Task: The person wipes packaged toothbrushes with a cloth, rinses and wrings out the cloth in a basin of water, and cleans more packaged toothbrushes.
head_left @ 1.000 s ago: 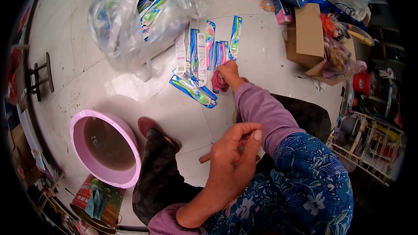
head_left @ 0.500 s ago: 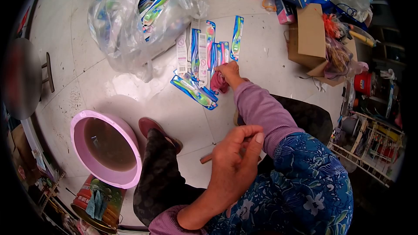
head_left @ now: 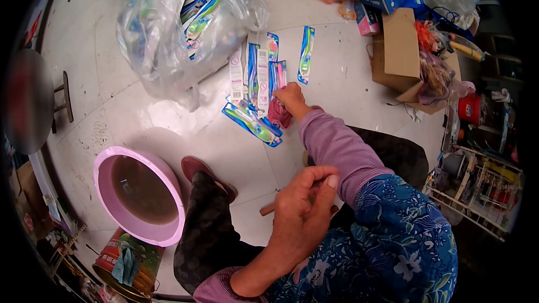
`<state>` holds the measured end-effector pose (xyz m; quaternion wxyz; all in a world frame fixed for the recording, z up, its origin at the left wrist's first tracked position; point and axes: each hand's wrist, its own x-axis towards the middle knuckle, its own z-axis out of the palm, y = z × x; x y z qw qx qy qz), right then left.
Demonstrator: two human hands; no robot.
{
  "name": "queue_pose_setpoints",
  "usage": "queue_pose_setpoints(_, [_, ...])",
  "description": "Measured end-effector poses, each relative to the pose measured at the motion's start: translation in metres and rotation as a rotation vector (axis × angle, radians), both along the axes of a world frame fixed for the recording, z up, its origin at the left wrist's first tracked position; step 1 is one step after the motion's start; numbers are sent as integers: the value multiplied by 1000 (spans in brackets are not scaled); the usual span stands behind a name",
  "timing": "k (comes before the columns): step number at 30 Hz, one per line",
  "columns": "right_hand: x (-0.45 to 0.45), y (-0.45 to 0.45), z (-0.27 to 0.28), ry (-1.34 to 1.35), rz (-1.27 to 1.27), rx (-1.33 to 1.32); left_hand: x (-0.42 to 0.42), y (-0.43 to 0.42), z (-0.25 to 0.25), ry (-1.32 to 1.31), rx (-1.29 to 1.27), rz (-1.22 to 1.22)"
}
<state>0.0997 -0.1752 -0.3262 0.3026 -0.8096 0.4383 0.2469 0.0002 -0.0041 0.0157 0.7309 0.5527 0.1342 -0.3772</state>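
Note:
My right hand (head_left: 291,99) reaches to the floor and grips a dark pink cloth (head_left: 279,114). The cloth rests against the lower end of a packaged toothbrush (head_left: 277,76) with a pink handle. Several more packs lie around it, some face down with white backs. A green toothbrush pack (head_left: 252,123) lies slantwise at the near end of the group, and another green pack (head_left: 306,55) lies apart on the right. My left hand (head_left: 303,213) is raised near my lap, fingers curled and thumb close to the forefinger, with nothing visible in it.
A clear plastic bag (head_left: 154,50) full of toothbrush packs stands beyond the group. On the left, a pink basin (head_left: 99,182) holds murky water, beside a tin (head_left: 106,266) with a blue-green rag. A cardboard box (head_left: 400,50) and a wire rack (head_left: 469,213) are on the right.
My right hand and the cloth have shifted slightly left over the packs. A pack near the fingers no longer shows separately. My left hand keeps its pose. The whole view has tilted slightly.

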Motion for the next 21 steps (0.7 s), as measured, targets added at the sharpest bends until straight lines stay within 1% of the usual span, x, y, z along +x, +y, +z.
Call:
queue_pose_setpoints(1, [-1, -5, -15, 18, -7, -2, 0, 0, 0, 20, -6, -2])
queue_pose_setpoints(4, [-3, -15, -26, 19, 16, 43, 2, 1, 2, 27, -4, -12])
queue_pose_setpoints(9, [-6, -14, -1, 36, 41, 86, 1, 2, 4, 22, 11, -41])
queue_pose_setpoints(11, [-7, -15, -3, 44, 47, 106, 2, 1, 4, 92, -9, -2])
queue_pose_setpoints(13, [-13, -20, -23, -84, 25, 162, 3, 0, 2, 88, -19, 8])
queue_pose_setpoints(14, [-13, -19, -19, -88, 26, 162, 3, 0, 1, 89, -27, 18])
queue_pose_setpoints(16, [-14, -18, -12, -207, -83, 367, 3, -1, -4, 33, -2, 6])
queue_pose_setpoints(17, [-14, -16, -2, -211, -83, 368, 3, -1, -6, -19, 20, -7])
queue_pose_setpoints(19, [-14, -15, 18, -291, -166, 579, 4, -3, -9, -28, 6, 9])
queue_pose_setpoints(21, [-15, -19, 26, -278, -130, 605, 6, -4, -13, -40, -6, 24])
